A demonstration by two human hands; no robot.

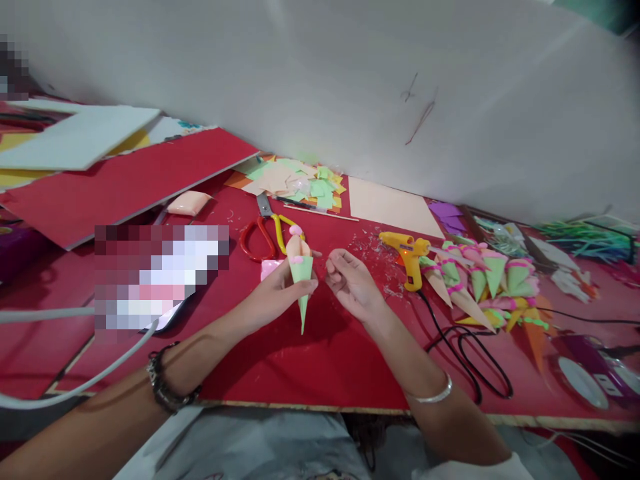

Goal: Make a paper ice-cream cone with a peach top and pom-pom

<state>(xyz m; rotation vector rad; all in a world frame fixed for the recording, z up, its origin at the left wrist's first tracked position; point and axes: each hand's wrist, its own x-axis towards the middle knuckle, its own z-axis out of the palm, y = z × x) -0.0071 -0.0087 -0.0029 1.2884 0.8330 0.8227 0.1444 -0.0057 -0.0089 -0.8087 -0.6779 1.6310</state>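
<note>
My left hand [283, 287] is closed around a small green paper cone [301, 270], its tip pointing down. Peach and pink rounded pieces fill the top of the cone, and a pink bit sits on its rim. Just to the right, my right hand [353, 283] is raised with thumb and fingertips pinched together. Whatever those fingers hold, if anything, is too small to make out. Behind the cone lie scissors [260, 237] with one red and one yellow handle, and a pink packet [271, 269] is partly hidden by my left hand.
A yellow glue gun [411, 257] with a black cord stands right of my hands. Beyond it lie several finished-looking paper cones [493, 273]. Paper scraps [300, 180] lie at the back, a phone [175, 310] at left, and a red board [150, 177] behind it.
</note>
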